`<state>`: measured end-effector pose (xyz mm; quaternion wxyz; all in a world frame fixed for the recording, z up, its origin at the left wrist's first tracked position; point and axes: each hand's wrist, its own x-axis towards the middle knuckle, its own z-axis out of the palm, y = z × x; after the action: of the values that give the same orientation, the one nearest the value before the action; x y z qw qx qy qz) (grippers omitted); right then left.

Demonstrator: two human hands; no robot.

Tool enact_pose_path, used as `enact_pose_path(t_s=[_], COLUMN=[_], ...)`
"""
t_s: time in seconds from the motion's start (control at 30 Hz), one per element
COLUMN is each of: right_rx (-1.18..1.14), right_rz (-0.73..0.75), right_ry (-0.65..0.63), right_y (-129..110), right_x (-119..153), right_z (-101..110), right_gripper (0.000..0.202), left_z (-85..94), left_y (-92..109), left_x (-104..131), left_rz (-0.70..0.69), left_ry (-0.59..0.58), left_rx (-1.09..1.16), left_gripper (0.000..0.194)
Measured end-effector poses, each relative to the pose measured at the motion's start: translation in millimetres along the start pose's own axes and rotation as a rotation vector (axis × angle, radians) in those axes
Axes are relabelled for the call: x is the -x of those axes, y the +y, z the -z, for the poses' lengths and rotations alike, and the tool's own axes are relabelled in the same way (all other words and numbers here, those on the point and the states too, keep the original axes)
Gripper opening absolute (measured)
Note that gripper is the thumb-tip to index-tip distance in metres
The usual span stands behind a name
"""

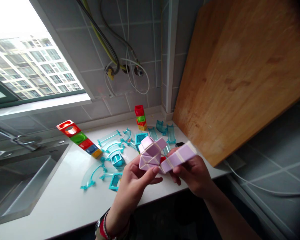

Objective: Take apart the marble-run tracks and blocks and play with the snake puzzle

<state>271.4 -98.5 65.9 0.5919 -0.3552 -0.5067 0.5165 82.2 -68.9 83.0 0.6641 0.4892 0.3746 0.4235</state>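
Both hands hold one twisty snake puzzle (150, 151), made of pale purple and white wedge segments, above the counter's front edge. My left hand (137, 180) is closed round the folded, ball-like part, its thumb pressed on the lower side. My right hand (192, 173) grips the straight tail that points up to the right, thumb underneath and fingers behind. Some fingertips of both hands are hidden behind the puzzle. Just behind it lies a turquoise cube block (141, 139), partly covered by the puzzle.
A tall stack of coloured blocks (79, 138) stands left, a shorter stack (140, 118) at the back. Turquoise track pieces (92, 175) lie scattered between. A sink (22, 180) is at left; a large wooden board (240, 73) leans at right. Hoses (115, 56) hang on the wall.
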Motion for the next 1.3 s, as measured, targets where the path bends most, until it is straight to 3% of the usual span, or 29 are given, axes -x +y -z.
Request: enact_pose_path(t_s=[0.2,0.37,0.53,0.73,0.93,1.1,1.3], right_rx=[0.016,-0.111,-0.204,-0.217,-0.228,-0.207,-0.262], right_rz=[0.051,-0.051,-0.082,-0.128,0.031,0.042,0.085], right_ry=[0.167,0.213,0.162,0.133,0.252,0.176,0.076], right_y=[5,8,7,5,5,3,-2], right_x=[-6,-7,-8,-9,-10,-8,-4], right_z=[-11,-18,-22,-24,-19,-14,-16], right_gripper=[0.032,0.038,0.036,0.033,0.037,0.032,0.017], left_z=[-0.2,-2.7,-4.8,-3.5,0.0,0.7,3.5], left_y=[-8,-7,-8,-10,-7,-5,2], left_x=[0,-2,-3,-7,-8,-4,1], left_rz=[-0.115,-0.118,-0.035,-0.052,-0.034,0.035,0.002], left_ry=[-0.011,-0.014,-0.009,0.044,0.044,-0.063,-0.117], left_rx=[-0.093,-0.065,0.049,0.171,0.218,0.220,0.189], left_gripper=[0.031,0.033,0.042,0.047,0.055,0.055,0.048])
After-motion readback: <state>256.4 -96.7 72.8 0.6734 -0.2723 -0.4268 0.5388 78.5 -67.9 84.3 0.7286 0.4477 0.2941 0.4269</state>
